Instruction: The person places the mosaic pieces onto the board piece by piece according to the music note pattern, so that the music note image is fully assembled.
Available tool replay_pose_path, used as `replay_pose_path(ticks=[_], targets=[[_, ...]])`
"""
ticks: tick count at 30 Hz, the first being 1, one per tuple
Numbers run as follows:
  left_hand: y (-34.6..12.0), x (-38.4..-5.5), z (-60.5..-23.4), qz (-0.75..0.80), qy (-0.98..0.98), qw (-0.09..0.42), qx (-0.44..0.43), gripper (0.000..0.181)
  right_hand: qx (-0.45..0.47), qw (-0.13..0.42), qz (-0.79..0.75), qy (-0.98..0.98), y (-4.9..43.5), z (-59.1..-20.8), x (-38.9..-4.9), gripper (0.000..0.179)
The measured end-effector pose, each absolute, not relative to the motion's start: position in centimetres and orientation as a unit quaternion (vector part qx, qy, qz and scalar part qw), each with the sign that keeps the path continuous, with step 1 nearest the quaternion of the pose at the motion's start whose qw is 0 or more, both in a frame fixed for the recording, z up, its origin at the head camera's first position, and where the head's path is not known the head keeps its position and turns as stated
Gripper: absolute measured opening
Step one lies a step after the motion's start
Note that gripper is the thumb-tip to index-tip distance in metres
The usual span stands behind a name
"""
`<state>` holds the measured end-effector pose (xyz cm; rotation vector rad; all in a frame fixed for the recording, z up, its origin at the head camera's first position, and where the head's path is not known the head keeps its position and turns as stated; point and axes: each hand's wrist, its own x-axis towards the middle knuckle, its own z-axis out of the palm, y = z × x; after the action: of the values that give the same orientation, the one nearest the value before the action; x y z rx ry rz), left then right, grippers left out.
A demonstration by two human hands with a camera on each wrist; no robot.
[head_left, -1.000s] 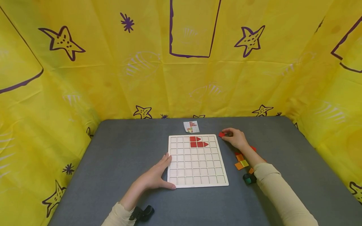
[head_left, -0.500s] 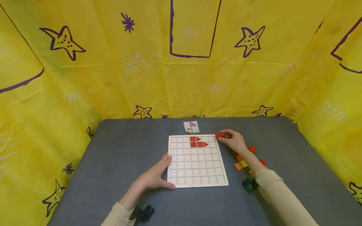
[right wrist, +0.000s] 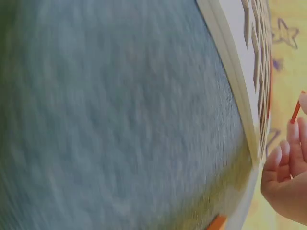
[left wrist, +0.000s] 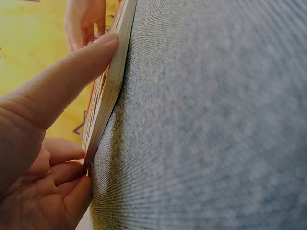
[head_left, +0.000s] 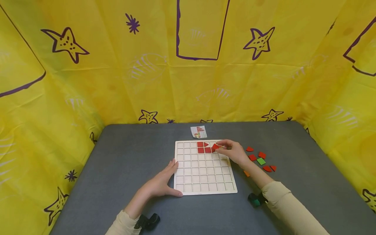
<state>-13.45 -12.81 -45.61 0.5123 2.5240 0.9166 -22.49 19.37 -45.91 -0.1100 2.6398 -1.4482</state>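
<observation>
My right hand [head_left: 233, 152] pinches a small red tile [head_left: 215, 146] over the upper right part of the white grid board [head_left: 202, 171]. That tile shows as a thin red edge [right wrist: 297, 111] between thumb and fingers in the right wrist view. Several red tiles [head_left: 200, 144] lie in the board's top two rows, squares and one pointed piece; the right end of the second row is overlapped by the held tile. My left hand [head_left: 160, 181] rests at the board's left side. Its extended thumb [left wrist: 79, 72] touches the near left corner, and its other fingers touch the left edge.
A small pattern card [head_left: 198, 132] lies beyond the board. Loose red tiles [head_left: 262, 155], a green tile [head_left: 260, 161] and an orange tile [head_left: 246, 173] lie right of the board, partly behind the right forearm. A yellow printed cloth [head_left: 202, 91] surrounds the grey table [head_left: 132, 147].
The right hand has carried the red tile leftward from beyond the board's right corner to over its upper rows. The left hand and the board have stayed put.
</observation>
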Motion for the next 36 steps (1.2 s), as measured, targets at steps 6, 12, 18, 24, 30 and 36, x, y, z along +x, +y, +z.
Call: replay_pose_path(ticks=[6,12,18,24,30,36], targets=[[-12.8,-13.4,-45.6,0.332,0.903,0.204,0.18,0.116,-0.103,0.07,-0.437,0.891,17.5,-46.2,-21.9,0.024],[-12.8,-13.4,-45.5,0.331,0.903,0.205,0.18,0.116,-0.175,0.06,-0.397,0.899,16.1,-46.6,-21.9,0.017],[-12.8,-13.4,-45.6,0.333,0.902,0.204,0.181,0.116,-0.239,0.025,-0.355,0.903,15.2,-46.5,-21.9,0.016],[-12.8,-13.5,-45.6,0.331,0.903,0.205,0.182,0.116,-0.259,0.01,-0.358,0.897,14.9,-46.4,-21.9,0.014],[-12.8,-13.4,-45.7,0.332,0.902,0.205,0.182,0.116,-0.277,-0.002,-0.356,0.892,14.7,-46.5,-22.0,0.013],[-12.9,-13.5,-45.8,0.332,0.902,0.205,0.183,0.116,-0.266,0.0,-0.351,0.898,14.7,-46.4,-21.8,0.009]])
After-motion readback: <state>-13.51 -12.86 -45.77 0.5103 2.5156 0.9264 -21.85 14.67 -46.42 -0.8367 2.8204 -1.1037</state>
